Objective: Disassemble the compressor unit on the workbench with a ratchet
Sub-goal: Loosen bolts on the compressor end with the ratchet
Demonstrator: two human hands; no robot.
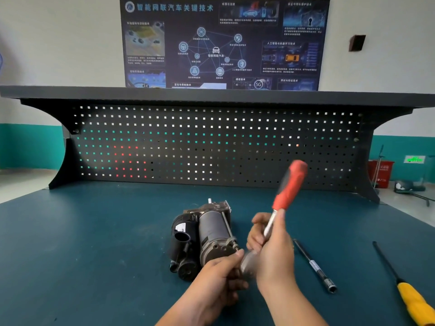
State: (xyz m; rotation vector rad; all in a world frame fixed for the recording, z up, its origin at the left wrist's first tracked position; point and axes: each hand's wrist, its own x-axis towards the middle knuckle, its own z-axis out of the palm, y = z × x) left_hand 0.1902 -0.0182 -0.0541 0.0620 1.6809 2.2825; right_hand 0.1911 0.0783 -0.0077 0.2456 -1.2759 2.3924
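Head view, teal tabletop [94,243].

At 9 o'clock of the hands, the dark grey metal compressor unit [207,234] lies on its side near the tabletop's middle, with the black motor housing on the left and the cylinder on the right. A long through-bolt [227,225] runs along the cylinder's right flank, its head at the near end cap, just beside the left hand.

Left hand [219,278]: the fingers are curled round a blurred silvery part, judged to be the tool's drive head. Whether a socket is fitted cannot be told.

Right hand [275,252], at 3 o'clock of the left: the fingers are wrapped round the chrome shank of the red-handled chrome ratchet [290,184]. The handle rises toward 1 o'clock, off the tabletop.

Judgement: the step in hand is readying the drive head and bringing it to the bolt head. To do it well:
- Seat the socket fully and square on the bolt head before any load.
- Set the direction to loosen.
- Shift the right hand's grip up onto the red handle for leverage.
- Use the left hand to steady the head or press the compressor body down, since the unit appears unclamped and may roll.

At 3 o'clock of the right hand, a black and chrome extension bar with socket end [314,264] lies on the tabletop. At 4 o'clock lies a yellow-handled screwdriver with black shaft [414,302]. Neither hand touches either of them.
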